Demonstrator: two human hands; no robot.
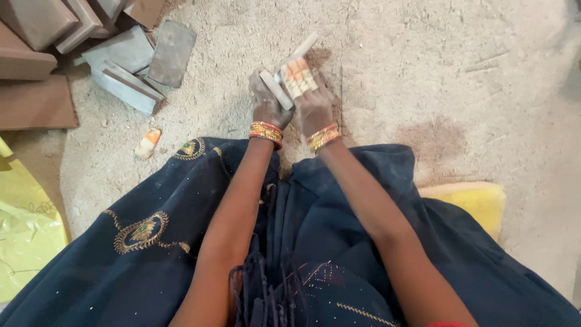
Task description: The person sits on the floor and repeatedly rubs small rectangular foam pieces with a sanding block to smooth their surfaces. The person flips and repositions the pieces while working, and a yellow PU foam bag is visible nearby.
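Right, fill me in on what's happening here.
A person sits on a dusty floor, both hands raised in front. The left hand and right hand, its fingers wrapped in tape, together grip flat grey stone pieces. More grey slabs lie in a heap to the left, with a small wrapped bit near the dark blue cloth.

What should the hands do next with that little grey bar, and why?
Probably slide the grey bar along the longer grey strip once more. The left hand and the right hand, its fingertips wrapped in tape, press the two pieces together over the dusty floor, so rubbing seems under way.
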